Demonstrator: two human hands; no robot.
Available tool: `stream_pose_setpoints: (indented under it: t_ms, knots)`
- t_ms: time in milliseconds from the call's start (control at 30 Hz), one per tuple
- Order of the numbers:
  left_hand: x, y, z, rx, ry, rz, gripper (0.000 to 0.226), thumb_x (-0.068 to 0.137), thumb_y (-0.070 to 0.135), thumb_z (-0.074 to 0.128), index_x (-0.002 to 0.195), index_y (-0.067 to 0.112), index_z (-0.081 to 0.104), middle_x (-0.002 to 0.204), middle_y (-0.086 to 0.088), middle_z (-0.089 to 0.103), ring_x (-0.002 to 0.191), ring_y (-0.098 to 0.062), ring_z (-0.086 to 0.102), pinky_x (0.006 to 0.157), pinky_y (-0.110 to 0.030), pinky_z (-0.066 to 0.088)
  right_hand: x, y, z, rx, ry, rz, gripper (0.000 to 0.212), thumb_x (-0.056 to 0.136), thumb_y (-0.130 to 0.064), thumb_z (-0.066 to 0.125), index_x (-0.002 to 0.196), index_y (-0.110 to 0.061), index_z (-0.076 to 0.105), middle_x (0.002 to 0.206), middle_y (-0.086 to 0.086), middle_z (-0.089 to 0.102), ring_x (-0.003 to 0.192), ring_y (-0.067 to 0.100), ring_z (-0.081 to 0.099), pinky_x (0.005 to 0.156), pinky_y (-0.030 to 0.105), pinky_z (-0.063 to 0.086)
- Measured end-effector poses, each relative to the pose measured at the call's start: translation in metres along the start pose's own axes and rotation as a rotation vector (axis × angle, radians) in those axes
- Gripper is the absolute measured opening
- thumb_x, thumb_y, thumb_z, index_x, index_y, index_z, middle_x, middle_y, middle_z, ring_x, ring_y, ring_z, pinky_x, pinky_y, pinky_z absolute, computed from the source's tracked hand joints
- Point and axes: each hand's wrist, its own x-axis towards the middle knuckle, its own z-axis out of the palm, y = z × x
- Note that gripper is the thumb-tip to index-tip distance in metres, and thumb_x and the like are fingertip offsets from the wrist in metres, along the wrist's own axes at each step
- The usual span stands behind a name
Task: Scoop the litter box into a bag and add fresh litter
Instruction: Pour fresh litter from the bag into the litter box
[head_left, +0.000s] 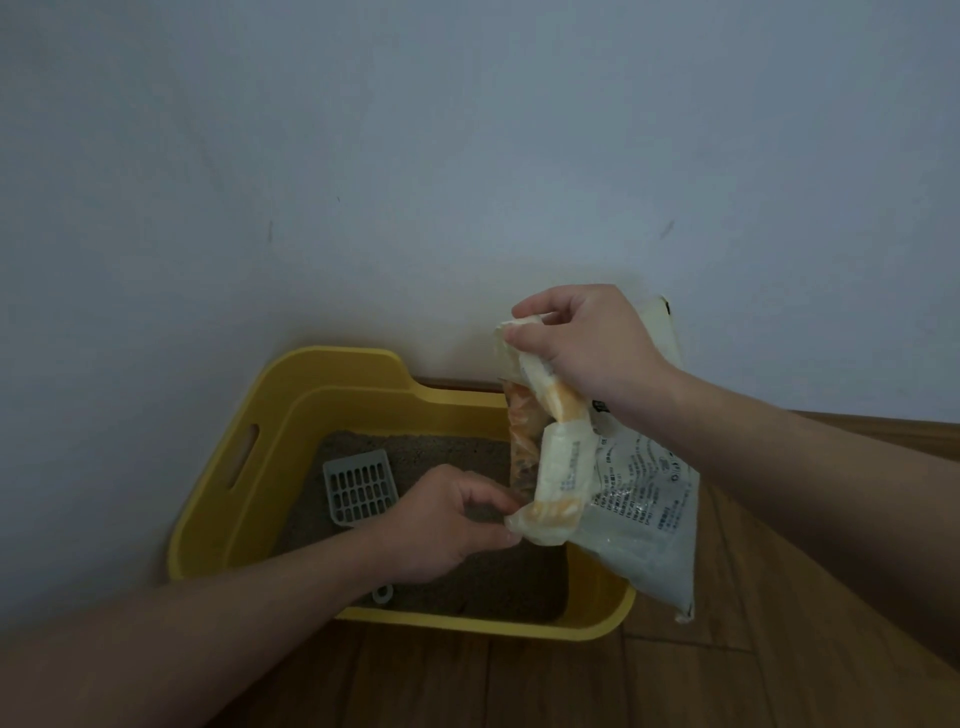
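Right hand (582, 343) pinches litter bag (639, 499) top at right of frame, left hand (447, 519) grips its lower corner; tip mouth down squarely over yellow litter box (208, 519), avoiding spill.

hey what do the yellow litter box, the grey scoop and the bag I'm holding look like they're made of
Litter box: most likely moulded plastic, matte yellow, with rounded edges and a cut-out handle slot.
Scoop: seemingly rigid grey plastic with a slotted grid.
Bag: probably thin plastic film, whitish and slightly glossy, printed, creased where the right hand and left hand grip it.
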Motion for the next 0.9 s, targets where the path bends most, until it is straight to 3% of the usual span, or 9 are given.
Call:
stream_pose_setpoints:
  t_ms: [100,300,667,900]
  knots:
    - [0.0,-0.006,0.003,-0.045,0.015,-0.024,0.02,0.085,0.005,0.074,0.104,0.011,0.077,0.108,0.008,0.075,0.106,-0.004,0.067,0.099,-0.022,0.049,0.001,0.002,0.004,0.01,-0.011,0.01,0.017,0.079,-0.028,0.08,0.095,-0.023,0.076,0.081,-0.004,0.067,0.061,0.004,0.062,0.058,0.019,0.048]
    - [0.0,-0.014,0.007,-0.075,0.023,-0.066,0.023,0.085,0.005,0.074,0.107,0.013,0.076,0.111,0.009,0.075,0.11,-0.005,0.066,0.105,-0.035,0.048,0.003,0.006,0.014,-0.003,-0.029,0.006,0.015,0.078,-0.028,0.08,0.091,-0.024,0.075,0.078,-0.004,0.067,0.064,0.007,0.062,0.065,0.023,0.047]
    - [0.001,-0.017,0.011,-0.098,0.038,-0.118,0.022,0.085,0.005,0.074,0.104,0.015,0.077,0.106,0.007,0.076,0.105,-0.007,0.069,0.102,-0.036,0.051,0.005,0.013,0.017,0.007,-0.034,0.019,0.012,0.078,-0.029,0.08,0.089,-0.026,0.075,0.084,-0.001,0.071,0.07,0.012,0.067,0.067,0.027,0.054]
    - [0.001,-0.018,0.014,-0.101,0.022,-0.17,0.024,0.085,0.006,0.073,0.104,0.02,0.076,0.105,0.01,0.076,0.102,-0.003,0.068,0.098,-0.027,0.052,0.005,0.017,0.024,-0.019,-0.056,0.01,0.013,0.079,-0.03,0.08,0.091,-0.026,0.073,0.084,-0.003,0.07,0.071,0.012,0.068,0.066,0.025,0.053]
